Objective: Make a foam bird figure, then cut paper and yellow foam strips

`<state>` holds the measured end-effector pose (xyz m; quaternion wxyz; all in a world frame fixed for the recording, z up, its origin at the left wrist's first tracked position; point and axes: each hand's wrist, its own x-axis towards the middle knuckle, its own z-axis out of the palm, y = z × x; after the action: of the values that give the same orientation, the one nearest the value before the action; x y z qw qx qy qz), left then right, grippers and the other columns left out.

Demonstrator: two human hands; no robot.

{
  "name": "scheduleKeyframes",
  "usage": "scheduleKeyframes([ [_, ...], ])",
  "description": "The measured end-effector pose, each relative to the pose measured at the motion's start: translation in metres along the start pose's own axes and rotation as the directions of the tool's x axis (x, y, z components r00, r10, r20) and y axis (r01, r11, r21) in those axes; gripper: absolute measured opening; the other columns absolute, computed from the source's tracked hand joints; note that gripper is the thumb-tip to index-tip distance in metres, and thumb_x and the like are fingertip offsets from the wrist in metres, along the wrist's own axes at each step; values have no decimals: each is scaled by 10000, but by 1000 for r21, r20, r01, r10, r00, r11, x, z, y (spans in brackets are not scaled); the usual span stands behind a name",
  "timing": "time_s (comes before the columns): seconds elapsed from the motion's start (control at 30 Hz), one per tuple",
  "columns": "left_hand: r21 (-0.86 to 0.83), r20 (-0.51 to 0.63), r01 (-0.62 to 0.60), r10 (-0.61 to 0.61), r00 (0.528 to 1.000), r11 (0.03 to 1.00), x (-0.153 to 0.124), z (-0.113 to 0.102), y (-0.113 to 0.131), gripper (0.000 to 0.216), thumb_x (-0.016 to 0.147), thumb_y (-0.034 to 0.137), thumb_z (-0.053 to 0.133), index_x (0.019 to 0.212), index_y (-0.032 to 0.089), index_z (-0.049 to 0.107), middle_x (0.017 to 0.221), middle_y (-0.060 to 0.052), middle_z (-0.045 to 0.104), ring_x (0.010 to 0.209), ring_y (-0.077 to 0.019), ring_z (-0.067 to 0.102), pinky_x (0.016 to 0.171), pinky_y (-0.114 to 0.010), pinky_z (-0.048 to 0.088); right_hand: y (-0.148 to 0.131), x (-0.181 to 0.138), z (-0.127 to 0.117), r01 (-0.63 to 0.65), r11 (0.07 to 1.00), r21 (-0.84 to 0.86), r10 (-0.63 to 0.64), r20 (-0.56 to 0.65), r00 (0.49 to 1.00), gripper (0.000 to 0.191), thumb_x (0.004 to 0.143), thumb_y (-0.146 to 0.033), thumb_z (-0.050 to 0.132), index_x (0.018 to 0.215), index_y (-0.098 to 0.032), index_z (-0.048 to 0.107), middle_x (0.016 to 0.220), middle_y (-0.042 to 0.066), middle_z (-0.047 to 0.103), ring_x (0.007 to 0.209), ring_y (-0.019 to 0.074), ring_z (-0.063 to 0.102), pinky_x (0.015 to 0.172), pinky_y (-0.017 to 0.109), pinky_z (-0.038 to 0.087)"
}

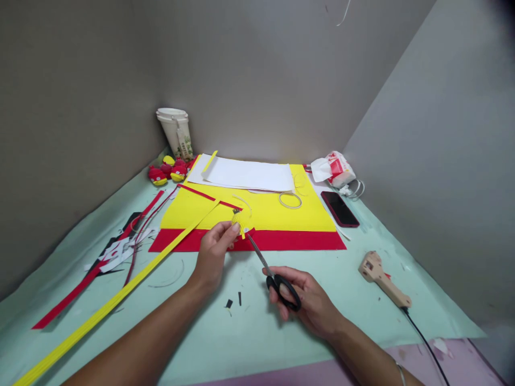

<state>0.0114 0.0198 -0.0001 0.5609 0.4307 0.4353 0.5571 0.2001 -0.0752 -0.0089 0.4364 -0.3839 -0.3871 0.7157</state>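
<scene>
Between its thumb and fingers my left hand (217,247) pinches a small yellow craft piece (240,222) with a dark bit at its top and red at its right edge. My right hand (301,295) has its fingers in the black handles of a pair of scissors (263,261). The scissors' blades point up and left, with their tips at the lower right edge of the yellow piece; whether they touch it I cannot tell. Behind the hands lie a yellow sheet (201,210) and a red sheet (322,239). Part of the craft piece is hidden by my left fingers.
A long yellow strip (120,295) and red strips (72,300) with scraps lie left. White paper (249,176) and a ring (290,200) rest on the yellow sheet. A cup (175,131) and red-yellow figures (177,171) stand back left; a phone (340,208) and glue gun (384,279) lie right.
</scene>
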Motion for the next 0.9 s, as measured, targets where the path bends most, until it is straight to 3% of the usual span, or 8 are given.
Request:
scheduleKeyframes([
  [0.4, 4, 6, -3, 3, 1000, 1000, 0, 0, -2, 269, 753, 428, 731, 818, 181, 647, 703, 26, 505, 637, -120, 435, 621, -248, 353, 0, 0, -2, -25, 999, 34, 24, 20, 999, 505, 746, -435, 798, 1164, -174, 690, 747, 18, 674, 474, 67, 533, 466, 199, 352],
  [0.7, 10, 6, -12, 12, 1000, 1000, 0, 0, -1, 264, 752, 433, 729, 793, 186, 648, 671, 34, 514, 610, -117, 447, 611, -249, 355, 0, 1, -1, -26, 999, 47, 25, 24, 999, 510, 747, -429, 793, 1171, -165, 690, 740, 21, 665, 447, 59, 504, 417, 195, 241],
  [0.9, 3, 27, -1, 1, 1000, 1000, -1, 0, -1, 254, 783, 430, 707, 809, 189, 630, 687, 30, 513, 640, -117, 445, 629, -246, 358, 1, 0, -5, 1, 998, 56, -2, 22, 1000, 465, 771, -397, 777, 1174, -184, 683, 748, 18, 658, 463, 58, 506, 452, 190, 328],
])
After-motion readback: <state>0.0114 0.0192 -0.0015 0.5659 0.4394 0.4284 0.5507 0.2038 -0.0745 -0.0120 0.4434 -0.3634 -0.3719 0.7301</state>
